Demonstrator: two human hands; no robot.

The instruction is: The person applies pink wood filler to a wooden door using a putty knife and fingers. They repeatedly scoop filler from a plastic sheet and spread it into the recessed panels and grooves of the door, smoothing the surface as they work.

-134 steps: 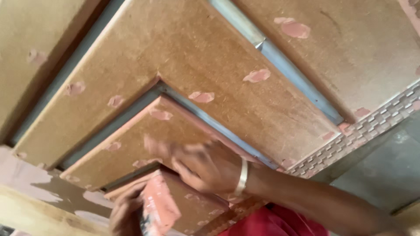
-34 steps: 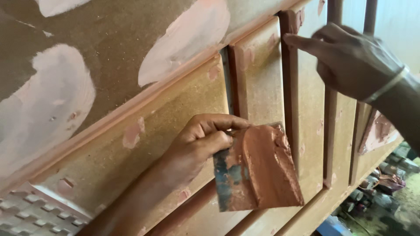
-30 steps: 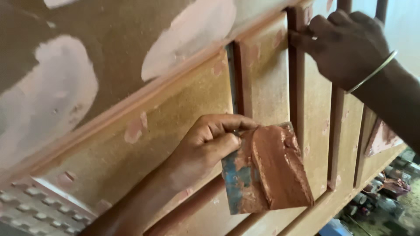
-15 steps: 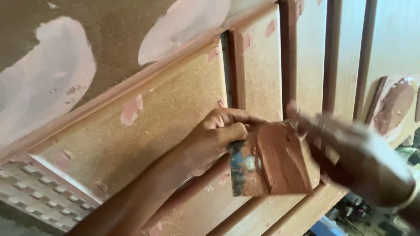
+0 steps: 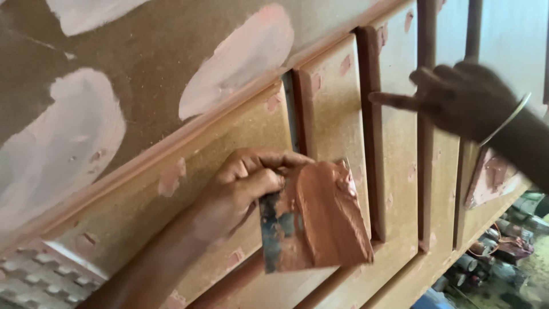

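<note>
Left hand (image 5: pixel 246 191): enters from 7 o'clock, grip clenched on the near edge of a flat putty plate (image 5: pixel 311 220), thumb on top, fingers curled beneath. The plate sits at 6 o'clock of the view, just in front of the panel face, its top loaded with reddish-brown wood filler (image 5: pixel 329 214); bare bluish metal shows along the held edge.

Right hand (image 5: pixel 457 97): enters from 3 o'clock, grip released and holding nothing, forefinger (image 5: pixel 394 101) extended toward 9 o'clock, tip at the raised rib (image 5: pixel 372 131) between two recessed panels. A thin metal bangle (image 5: pixel 506 120) circles the wrist.

Wooden door (image 5: pixel 229 143): carved board filling most of the view, with raised moulding edges running diagonally from 8 to 1 o'clock and upright ribs at 1 to 3 o'clock. Pale filler patches (image 5: pixel 240 57) lie on the upper flat field; small dabs dot the lower panels. A textured grid strip (image 5: pixel 34 280) occupies 8 o'clock.

Open room: between the two hands the panel face is unobstructed. Clutter (image 5: pixel 503 252) lies at 4 o'clock, blurred.
</note>
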